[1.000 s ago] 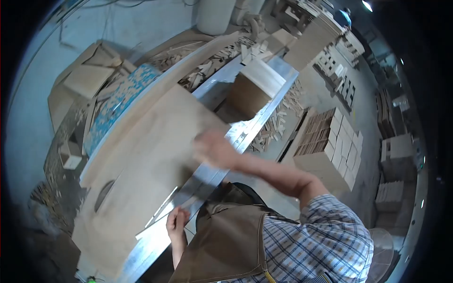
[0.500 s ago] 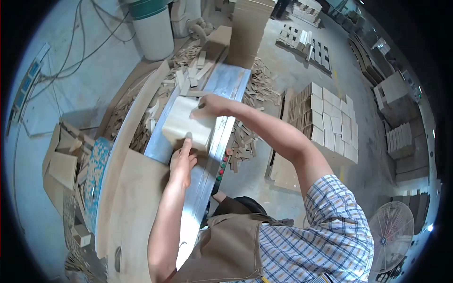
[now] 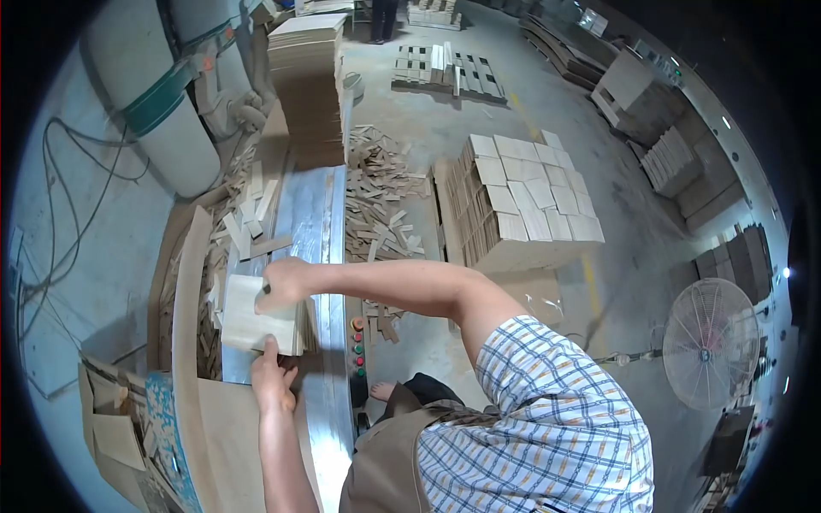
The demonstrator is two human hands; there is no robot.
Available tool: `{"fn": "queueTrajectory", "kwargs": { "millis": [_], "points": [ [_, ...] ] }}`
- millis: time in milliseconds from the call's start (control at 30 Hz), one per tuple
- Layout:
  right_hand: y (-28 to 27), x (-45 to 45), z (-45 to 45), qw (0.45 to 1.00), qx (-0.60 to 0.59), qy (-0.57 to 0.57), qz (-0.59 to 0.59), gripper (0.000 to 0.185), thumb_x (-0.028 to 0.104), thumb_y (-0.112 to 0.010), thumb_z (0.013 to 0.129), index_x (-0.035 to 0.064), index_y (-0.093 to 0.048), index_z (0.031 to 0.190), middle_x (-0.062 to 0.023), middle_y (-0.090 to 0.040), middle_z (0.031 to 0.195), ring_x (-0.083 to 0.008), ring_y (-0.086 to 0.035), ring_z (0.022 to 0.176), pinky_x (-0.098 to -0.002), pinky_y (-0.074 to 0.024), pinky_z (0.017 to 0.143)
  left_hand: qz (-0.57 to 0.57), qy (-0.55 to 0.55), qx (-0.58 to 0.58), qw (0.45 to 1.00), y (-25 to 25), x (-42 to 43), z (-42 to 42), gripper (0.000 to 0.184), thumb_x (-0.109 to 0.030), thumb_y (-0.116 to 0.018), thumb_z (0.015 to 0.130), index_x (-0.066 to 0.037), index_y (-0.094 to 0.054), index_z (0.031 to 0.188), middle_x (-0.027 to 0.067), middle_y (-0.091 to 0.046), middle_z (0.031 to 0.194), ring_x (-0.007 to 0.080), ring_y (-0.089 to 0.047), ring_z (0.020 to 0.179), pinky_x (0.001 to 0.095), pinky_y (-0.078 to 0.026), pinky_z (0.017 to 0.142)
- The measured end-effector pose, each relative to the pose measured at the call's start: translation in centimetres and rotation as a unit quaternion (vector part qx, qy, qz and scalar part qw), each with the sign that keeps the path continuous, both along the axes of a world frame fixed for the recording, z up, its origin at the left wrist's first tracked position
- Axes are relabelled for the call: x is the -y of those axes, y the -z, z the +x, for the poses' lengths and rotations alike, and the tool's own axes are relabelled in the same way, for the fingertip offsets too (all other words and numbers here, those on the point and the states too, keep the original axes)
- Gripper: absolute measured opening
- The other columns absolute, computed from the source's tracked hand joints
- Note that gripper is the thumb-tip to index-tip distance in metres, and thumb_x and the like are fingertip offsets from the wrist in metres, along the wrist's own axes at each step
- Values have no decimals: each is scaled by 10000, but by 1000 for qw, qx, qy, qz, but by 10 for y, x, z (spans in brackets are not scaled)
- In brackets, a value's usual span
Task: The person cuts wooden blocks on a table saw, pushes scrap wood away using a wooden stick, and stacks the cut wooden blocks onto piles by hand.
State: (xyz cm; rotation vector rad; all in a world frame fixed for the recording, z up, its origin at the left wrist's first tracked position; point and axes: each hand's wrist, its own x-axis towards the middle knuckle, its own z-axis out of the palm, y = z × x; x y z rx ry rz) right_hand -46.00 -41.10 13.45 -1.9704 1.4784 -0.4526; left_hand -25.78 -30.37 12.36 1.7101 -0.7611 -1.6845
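The left hand point(image 3: 274, 385) is partly open at the near side of the wood stack point(image 3: 244, 325), with one finger stretched onto its near edge and the others loosely bent. The right hand point(image 3: 285, 286) lies bent over its far right corner; I cannot tell if it is closed tightly there. Thus, the wood stack is between the two hands, on the smooth, shiny metal surface point(image 3: 310, 205). Its top is pale, flat and squarish, and its right side shows thin layers.

Nearer than the wood stack is a plain brown board point(image 3: 231, 419). Just to its right are round coloured buttons point(image 3: 357, 349). To its left, behind a curved wooden rim point(image 3: 190, 299), thin flat scraps point(image 3: 252, 214) are lying in disorder. Farther to its right stands a blocky pile point(image 3: 530, 188) of layered pieces. Beyond it rises a tall stack point(image 3: 308, 94) of thin sheets, and, to the left of this, a whitish drum point(image 3: 175, 141) with a green band; its content I cannot see.
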Motion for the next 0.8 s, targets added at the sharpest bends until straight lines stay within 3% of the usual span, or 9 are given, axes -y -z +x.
{"fn": "queueTrajectory", "kwargs": {
  "millis": [233, 300, 400, 533, 600, 633, 667, 733, 800],
  "points": [
    [-17, -23, 4, 1000, 14, 25, -8, 703, 616, -736, 786, -71, -746, 933, -285, -730, 907, -435, -725, 902, -491, -566, 827, -31, -55, -39, 997, -3, -18, 5, 704, -426, -739, 966, 34, -487, 1436, 157, -585, 1351, 324, -575, 1221, 499, -467, 1024],
    [-16, -37, 13, 998, 48, 42, -24, 699, 609, -732, 803, -69, -737, 971, -282, -730, 919, -430, -725, 904, -488, -563, 822, -122, -121, -122, 978, -10, -35, 6, 603, -382, -746, 977, 9, -516, 1375, 154, -588, 1359, 296, -584, 1226, 487, -462, 1049],
    [-33, -75, 35, 988, 151, 18, 3, 631, 550, -730, 868, -62, -714, 1018, -235, -734, 943, -345, -726, 885, -446, -558, 800, -133, -173, -223, 950, -3, -66, 34, 713, -337, -827, 901, 0, -488, 1431, 141, -589, 1380, 272, -579, 1265, 462, -473, 1061],
    [-45, -102, 81, 969, 168, -94, 153, 609, 469, -761, 887, -80, -679, 1137, -199, -727, 951, -265, -716, 874, -405, -554, 802, -149, -235, -231, 932, 7, -127, 78, 486, -244, -780, 933, -12, -588, 1314, 65, -649, 1207, 169, -621, 1084, 354, -509, 922],
    [-5, -105, 112, 961, 158, -125, 192, 682, 462, -760, 907, -97, -611, 1269, -179, -725, 1063, -239, -707, 956, -379, -557, 836, -170, -264, -226, 922, 31, -163, 102, 433, -229, -768, 938, -18, -604, 1279, 40, -650, 1136, 137, -604, 997, 319, -495, 849],
    [-24, -116, 137, 926, 203, -124, 294, 771, 457, -794, 892, -111, -552, 1353, -182, -705, 1188, -240, -694, 1063, -371, -554, 906, -178, -280, -235, 914, 42, -182, 110, 421, -220, -759, 943, -16, -602, 1275, 38, -648, 1125, 126, -594, 981, 309, -488, 835],
    [17, -114, 152, 855, 287, -124, 413, 774, 425, -821, 878, -95, -552, 1385, -186, -693, 1242, -239, -683, 1130, -369, -547, 959, -188, -289, -246, 906, 50, -196, 115, 409, -211, -751, 947, -14, -600, 1271, 35, -646, 1113, 116, -584, 964, 299, -480, 820],
    [36, -127, 194, 784, 294, -151, 525, 716, 343, -819, 897, -80, -545, 1406, -177, -677, 1286, -258, -667, 1177, -376, -536, 1002, -191, -340, -231, 891, 56, -226, 130, 457, -211, -741, 956, 6, -577, 1323, 65, -654, 1177, 136, -601, 1042, 300, -485, 855],
    [85, -151, 230, 834, 261, -140, 466, 629, 285, -819, 893, -61, -590, 1366, -164, -696, 1239, -242, -674, 1151, -370, -545, 972, -142, -388, -206, 887, 74, -256, 147, 531, -209, -737, 963, 23, -535, 1396, 109, -647, 1269, 175, -607, 1148, 313, -492, 937]
  ]
}}
